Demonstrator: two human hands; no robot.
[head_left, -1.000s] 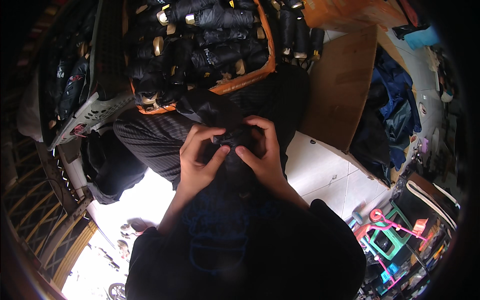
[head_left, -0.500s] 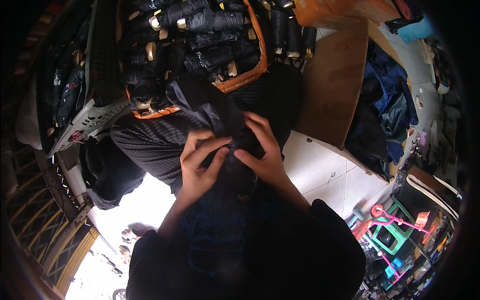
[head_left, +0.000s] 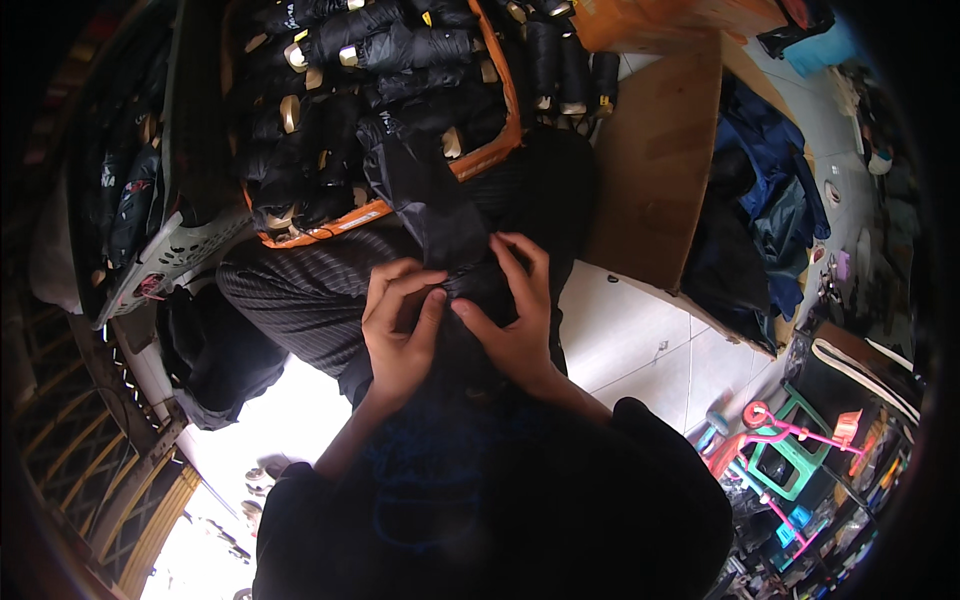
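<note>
Two hands [head_left: 398, 348] on black cloth [head_left: 432, 205], now longer

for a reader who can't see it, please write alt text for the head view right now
A person's left hand and right hand hold black fabric close to the body. Beyond them, an orange-rimmed container is packed with black-wrapped bundles; to the right, a cardboard box holds blue material.

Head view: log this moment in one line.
left hand: holds black cloth | right hand: holds same cloth | ahead: orange crate, black rolls | right: cardboard box
</note>
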